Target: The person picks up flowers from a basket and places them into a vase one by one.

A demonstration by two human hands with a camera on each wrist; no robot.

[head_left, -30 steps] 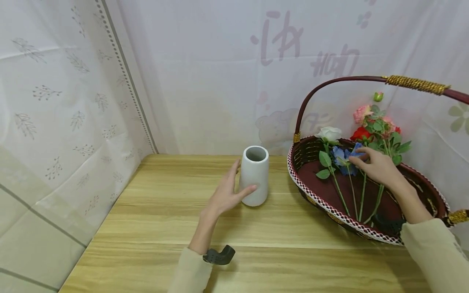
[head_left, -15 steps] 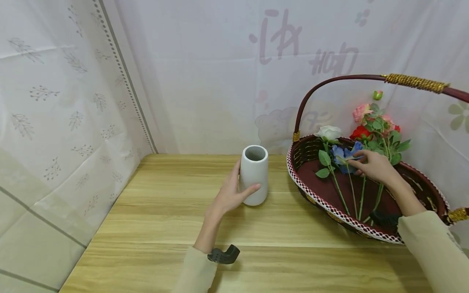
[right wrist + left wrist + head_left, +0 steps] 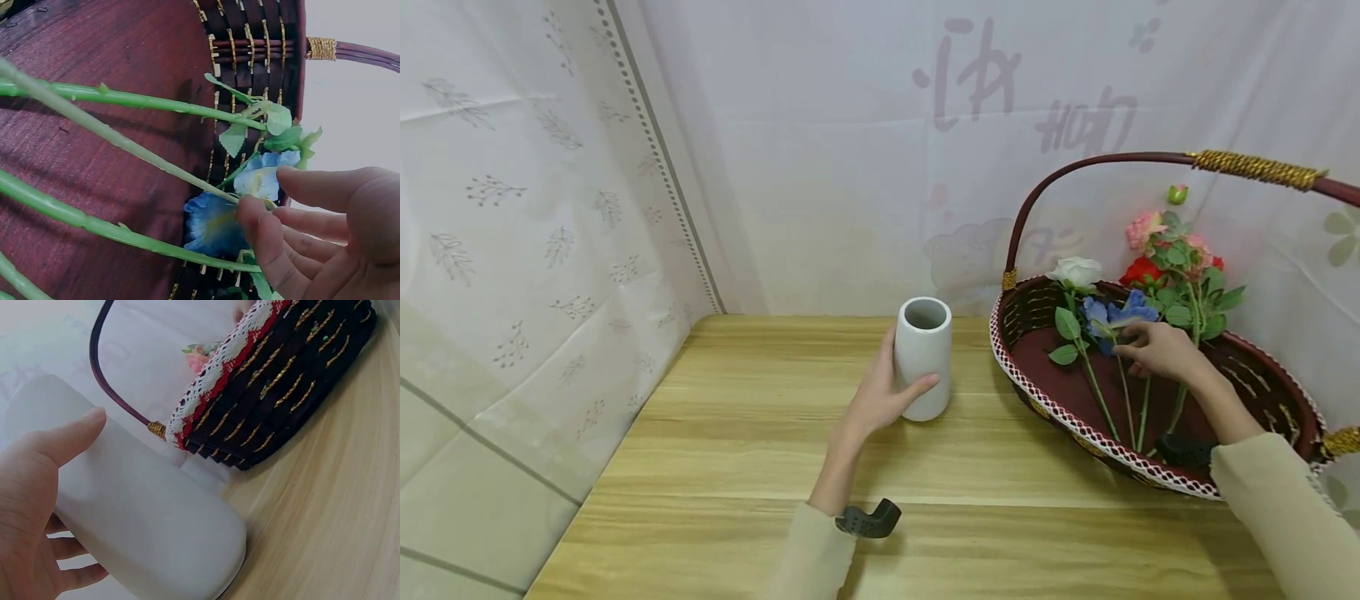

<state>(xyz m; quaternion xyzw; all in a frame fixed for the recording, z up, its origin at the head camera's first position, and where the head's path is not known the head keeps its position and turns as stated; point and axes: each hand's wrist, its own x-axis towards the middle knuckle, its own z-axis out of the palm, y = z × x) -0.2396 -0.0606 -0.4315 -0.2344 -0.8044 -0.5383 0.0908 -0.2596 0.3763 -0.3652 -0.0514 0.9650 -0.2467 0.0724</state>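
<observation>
A white vase (image 3: 927, 362) stands upright on the wooden table. My left hand (image 3: 880, 400) holds its left side; in the left wrist view the thumb lies across the vase (image 3: 150, 506) and the other fingers go round behind it. Over the woven basket (image 3: 1037, 358), my right hand (image 3: 1167, 350) pinches a blue flower (image 3: 1133, 308) just below its petals. The right wrist view shows the blue petals (image 3: 215, 228) at the fingertips, with a pale green stem (image 3: 125, 140) running back across the basket floor.
Beside the blue flower lie a white rose (image 3: 1075, 272), red flowers (image 3: 1141, 271) and pink flowers (image 3: 1144, 229). The basket's tall arched handle (image 3: 1090, 167) rises at the right. A white patterned curtain (image 3: 820, 167) hangs behind the table.
My left hand has moved right and closed in against the vase. My right hand has dropped slightly and its fingers have drawn together at the blue flower.
</observation>
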